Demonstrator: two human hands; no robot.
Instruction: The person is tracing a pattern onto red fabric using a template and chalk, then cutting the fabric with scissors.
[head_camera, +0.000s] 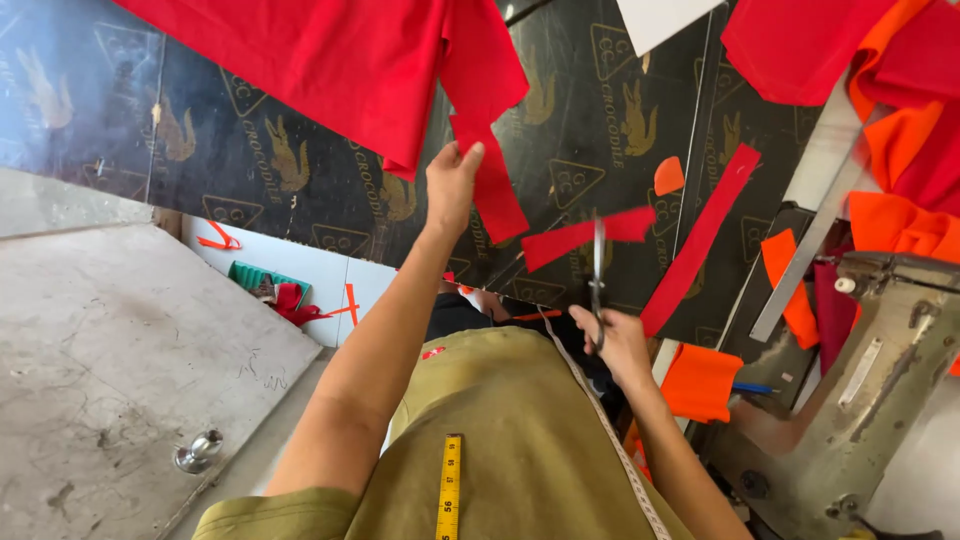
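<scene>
Left hand (452, 185) pinches the dangling red fabric (340, 65) by its lower tail, over the dark desk (250, 150). Right of that tail, the right hand (617, 340), grip closed on scissors (598, 275), is trimming a red strip (585, 238). The blades look ready to bite; the cloth is thin and limp.

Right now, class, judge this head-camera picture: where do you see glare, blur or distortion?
Head view: even daylight, soft shadows; faint sheen on the dark table; wide-lens bending at the edges; the scissors in the right hand are slightly blurred; the left hand on the red cloth looks sharp.
</scene>
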